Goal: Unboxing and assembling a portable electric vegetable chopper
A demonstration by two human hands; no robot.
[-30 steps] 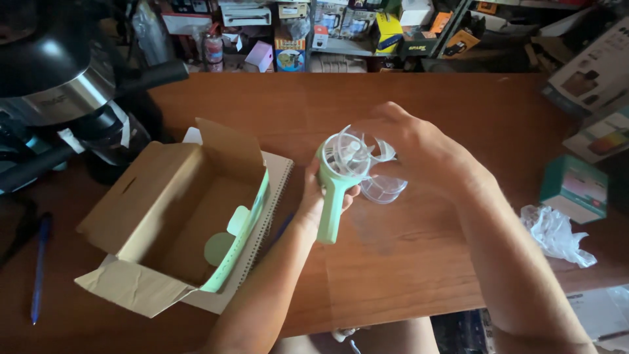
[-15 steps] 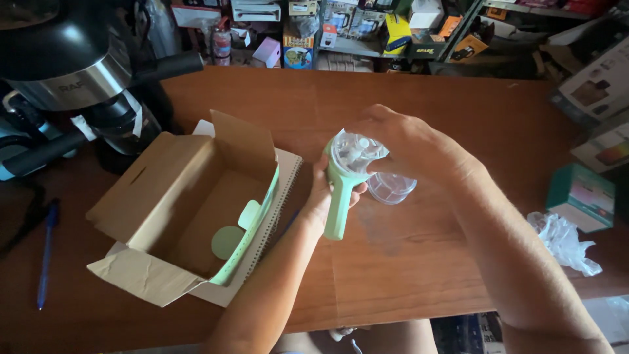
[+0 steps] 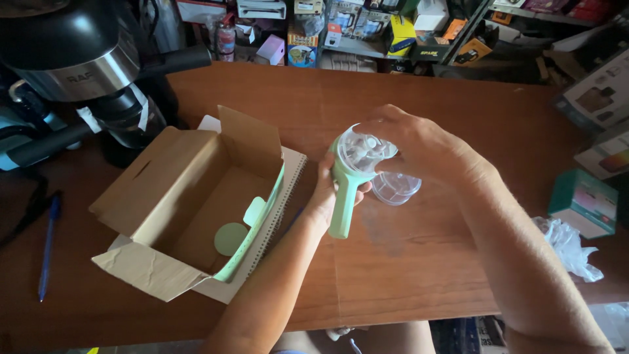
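Observation:
My left hand (image 3: pixel 325 194) grips the pale green handle of a small handheld fan (image 3: pixel 347 190), held upright above the wooden table (image 3: pixel 419 262). My right hand (image 3: pixel 419 141) rests on the fan's round head, fingers on its clear plastic front (image 3: pixel 363 147). A loose clear plastic dome cover (image 3: pixel 396 187) lies on the table just below my right hand. To the left stands an open cardboard box (image 3: pixel 187 196) with a green round part (image 3: pixel 230 238) and a green insert inside.
A black and steel coffee machine (image 3: pixel 85 72) stands at the far left. A blue pen (image 3: pixel 47 252) lies near the left edge. A teal box (image 3: pixel 583 202) and crumpled clear plastic (image 3: pixel 567 246) sit at the right. Shelves with boxes fill the back.
The fan's head has turned so its clear front faces up more, and my right hand has shifted over it. The view has moved slightly.

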